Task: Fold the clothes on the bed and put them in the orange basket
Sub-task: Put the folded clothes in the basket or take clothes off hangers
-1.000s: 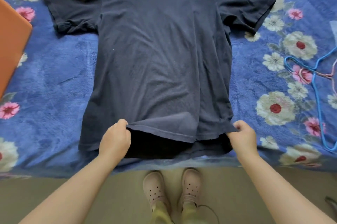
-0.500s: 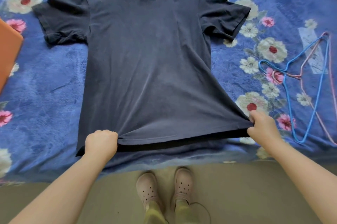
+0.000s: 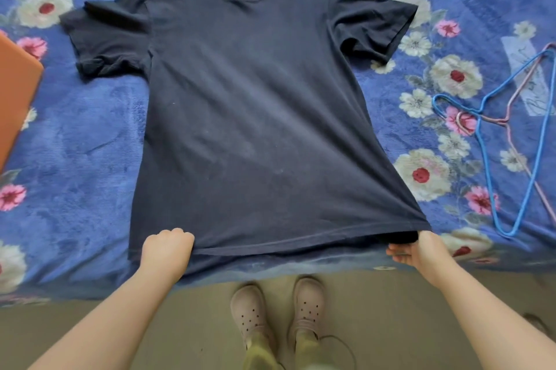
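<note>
A dark navy T-shirt [image 3: 252, 116] lies spread flat, front up, on the blue flowered bed cover [image 3: 75, 165], collar at the far side and both sleeves out. My left hand [image 3: 167, 249] is closed on the hem near its left corner. My right hand [image 3: 418, 249] pinches the hem's right corner at the bed's near edge. The hem is stretched straight between my hands. A corner of the orange basket [image 3: 16, 92] shows at the left edge of the view.
Two wire hangers, one blue [image 3: 493, 159] and one pink [image 3: 523, 141], lie on the cover to the right of the shirt. Below the bed edge is a beige floor [image 3: 186, 336], with my feet in pale clogs [image 3: 279, 309].
My hands have moved apart along the hem, pulling it wider and flat. The right corner was drawn outward to the right, and the sagging fold at the bottom is gone.
</note>
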`<state>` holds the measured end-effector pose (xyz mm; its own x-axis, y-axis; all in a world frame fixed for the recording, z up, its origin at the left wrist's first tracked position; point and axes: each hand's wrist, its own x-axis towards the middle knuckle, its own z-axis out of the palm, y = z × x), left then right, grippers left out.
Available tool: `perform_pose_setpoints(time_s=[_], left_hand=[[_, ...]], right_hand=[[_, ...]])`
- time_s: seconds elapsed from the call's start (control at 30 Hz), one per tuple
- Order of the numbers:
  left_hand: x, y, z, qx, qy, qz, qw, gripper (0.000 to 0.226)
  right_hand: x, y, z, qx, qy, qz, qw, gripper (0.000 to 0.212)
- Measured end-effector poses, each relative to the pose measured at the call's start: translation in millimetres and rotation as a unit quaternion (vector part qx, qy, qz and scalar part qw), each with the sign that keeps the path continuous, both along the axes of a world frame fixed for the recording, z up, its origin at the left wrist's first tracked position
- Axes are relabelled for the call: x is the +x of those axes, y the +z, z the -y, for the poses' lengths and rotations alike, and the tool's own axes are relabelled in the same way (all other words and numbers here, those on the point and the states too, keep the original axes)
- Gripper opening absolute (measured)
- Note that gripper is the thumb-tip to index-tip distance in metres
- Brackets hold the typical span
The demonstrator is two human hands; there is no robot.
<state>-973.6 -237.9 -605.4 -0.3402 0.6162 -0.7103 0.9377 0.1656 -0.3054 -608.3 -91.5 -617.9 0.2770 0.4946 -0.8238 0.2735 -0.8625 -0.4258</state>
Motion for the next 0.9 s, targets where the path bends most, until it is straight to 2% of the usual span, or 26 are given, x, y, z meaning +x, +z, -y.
perform_pose_setpoints(time_s=[0.07,0.17,0.23,0.3,0.33,0.37,0.4,0.47,0.5,0.6,0.67,0.7,0.77,0.8,0.83,0.9], left_hand=[[-2.2,-0.5,-0.6,-0.006,0.005,-0.012,1.0,0.022],[-6.7,0.2,0.3,-0.003,0.024,-0.032,0.999,0.026],[-9.3,0.8,5.5,0.047,0.055,-0.056,0.996,0.025],[-13.7,-1.3,14.9,0.117,0.133,-0.07,0.982,0.029],[-17.3,-3.6,20.3,0.135,0.195,-0.065,0.969,0.037],[-20.8,-5.2,24.7,0.143,0.261,-0.051,0.953,0.046],[-24.7,-8.6,28.0,0.15,0.319,-0.031,0.935,0.054],[-34.0,-17.6,34.6,0.163,0.392,0.006,0.905,0.058],[-38.8,-20.6,35.7,0.176,0.402,0.017,0.898,0.057],[-53.0,-23.0,39.7,0.208,0.344,0.027,0.915,0.036],[-59.7,-17.5,45.2,0.175,0.26,0.013,0.95,0.025],[-60.4,-14.5,47.2,0.15,0.212,-0.004,0.966,0.024],[-65.3,-5.1,56.0,0.102,0.138,-0.033,0.985,0.023],[-69.5,-0.1,60.3,0.078,0.121,-0.044,0.989,0.023],[-74.6,3.6,64.7,0.06,0.115,-0.052,0.99,0.026],[-86.4,11.0,70.7,0.036,0.111,-0.054,0.992,0.031]], right_hand=[[0.2,-6.3,3.3,-0.031,0.084,0.086,0.992,0.024],[3.2,-17.8,7.1,-0.036,0.222,0.206,0.952,0.021],[-0.3,-17.2,11.6,-0.01,0.28,0.27,0.921,0.022],[-7.6,-13.7,16.3,0.07,0.319,0.346,0.88,0.03],[-9.9,-16.1,19.2,0.137,0.346,0.383,0.845,0.04],[-11.8,-20.6,22.5,0.209,0.403,0.403,0.794,0.05],[-14.9,-22.7,25.2,0.24,0.477,0.414,0.738,0.056],[-21.0,-30.4,26.0,0.27,0.577,0.416,0.649,0.056],[-22.7,-29.9,20.4,0.292,0.602,0.41,0.62,0.053],[-17.9,-23.8,-0.5,0.314,0.629,0.366,0.61,0.046],[-13.2,-14.0,-9.0,0.298,0.689,0.37,0.548,0.051],[-13.1,-5.8,-12.7,0.268,0.73,0.377,0.503,0.053],[-18.6,14.1,-13.9,0.122,0.807,0.395,0.422,0.041],[-12.3,15.6,-12.0,0.104,0.826,0.385,0.399,0.031],[-12.4,19.7,-10.7,0.065,0.832,0.38,0.398,0.026],[-18.6,24.3,-4.8,0.029,0.842,0.376,0.386,0.027]])
